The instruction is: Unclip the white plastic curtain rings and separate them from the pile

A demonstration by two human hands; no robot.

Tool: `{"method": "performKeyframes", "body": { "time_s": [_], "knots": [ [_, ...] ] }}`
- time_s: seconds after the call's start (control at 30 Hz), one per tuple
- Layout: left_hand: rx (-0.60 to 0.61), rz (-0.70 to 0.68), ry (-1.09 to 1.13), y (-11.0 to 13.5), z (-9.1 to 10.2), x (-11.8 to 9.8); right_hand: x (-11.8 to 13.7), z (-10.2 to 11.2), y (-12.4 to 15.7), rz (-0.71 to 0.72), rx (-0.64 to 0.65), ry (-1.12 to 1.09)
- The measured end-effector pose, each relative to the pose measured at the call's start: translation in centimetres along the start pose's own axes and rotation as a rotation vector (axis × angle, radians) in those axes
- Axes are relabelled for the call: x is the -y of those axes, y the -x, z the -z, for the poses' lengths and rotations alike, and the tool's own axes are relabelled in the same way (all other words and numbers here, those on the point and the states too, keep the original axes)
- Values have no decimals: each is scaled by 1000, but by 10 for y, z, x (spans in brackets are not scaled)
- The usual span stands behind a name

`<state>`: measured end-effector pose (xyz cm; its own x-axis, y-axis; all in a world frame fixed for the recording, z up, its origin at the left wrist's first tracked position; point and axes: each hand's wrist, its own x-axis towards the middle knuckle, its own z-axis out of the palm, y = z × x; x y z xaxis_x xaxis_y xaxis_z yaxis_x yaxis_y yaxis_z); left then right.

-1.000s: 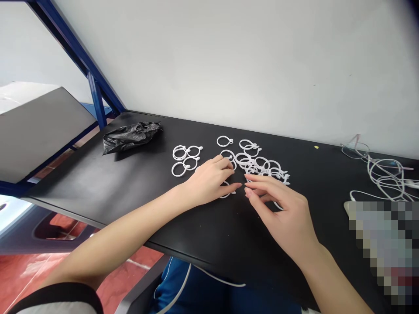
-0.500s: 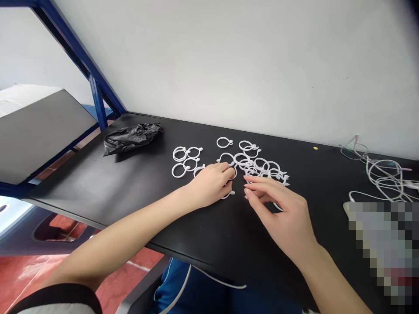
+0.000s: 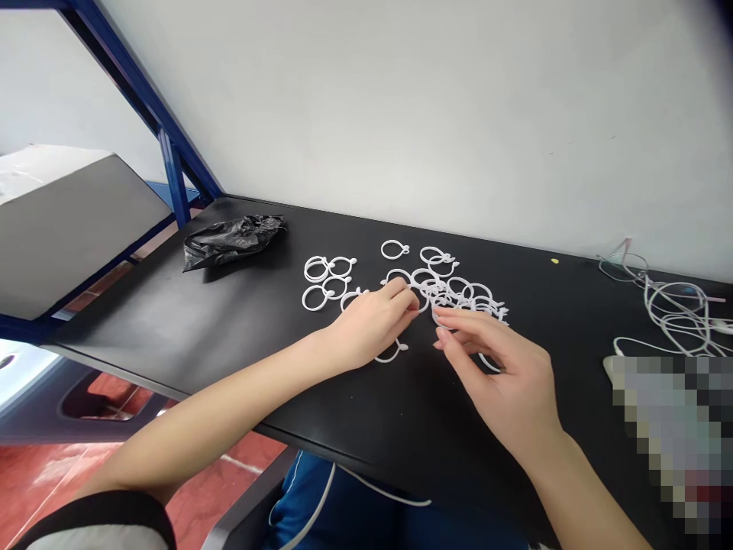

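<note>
My left hand (image 3: 375, 322) reaches over the table with its fingers pinched on a white curtain ring (image 3: 424, 303), whose edge shows past the fingertips. Beside it, my right hand (image 3: 504, 367) hovers close to the ring pile with thumb and fingers curved and slightly apart; nothing shows between them. A pile of white curtain rings (image 3: 460, 288), each with a small eyelet tab, lies beyond my right fingers and is partly hidden by them. One loose ring (image 3: 388, 360) lies just below my left hand. Several more rings (image 3: 314, 298) are grouped to its left.
The black table (image 3: 321, 405) runs along a white wall. A crumpled black plastic bag (image 3: 234, 241) lies at the back left. Eyeglasses (image 3: 623, 265), a tangled white cable (image 3: 676, 313) and a blurred-out device (image 3: 670, 428) are on the right. Blue metal framing (image 3: 172, 176) stands at the left.
My left hand has moved slightly right, toward the pile. The loose ring below it now shows more fully, lower and to the left. My right hand has shifted a little right and down.
</note>
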<state>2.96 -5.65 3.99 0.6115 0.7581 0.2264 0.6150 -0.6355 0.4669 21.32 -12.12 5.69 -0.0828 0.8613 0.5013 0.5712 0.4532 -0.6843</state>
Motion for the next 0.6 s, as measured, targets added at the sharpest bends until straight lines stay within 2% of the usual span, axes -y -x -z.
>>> {"method": "performKeyframes", "body": {
  "time_s": [0.1, 0.23, 0.43, 0.53, 0.6],
  "knots": [
    [-179, -202, 64, 3, 1, -9, 0, 1, 3, -60, -118, -40],
    [-380, -506, 25, 5, -2, -15, 1, 1, 8, -87, -293, -95],
    [-593, -630, 48, 6, -6, -14, 9, -1, 6, -8, -420, -130],
    [-705, -690, 61, 6, -5, -13, 9, 0, 5, 8, -396, -176],
    [-732, -721, 68, 7, -4, -12, 6, 2, 6, 21, -343, -189]
  ]
}}
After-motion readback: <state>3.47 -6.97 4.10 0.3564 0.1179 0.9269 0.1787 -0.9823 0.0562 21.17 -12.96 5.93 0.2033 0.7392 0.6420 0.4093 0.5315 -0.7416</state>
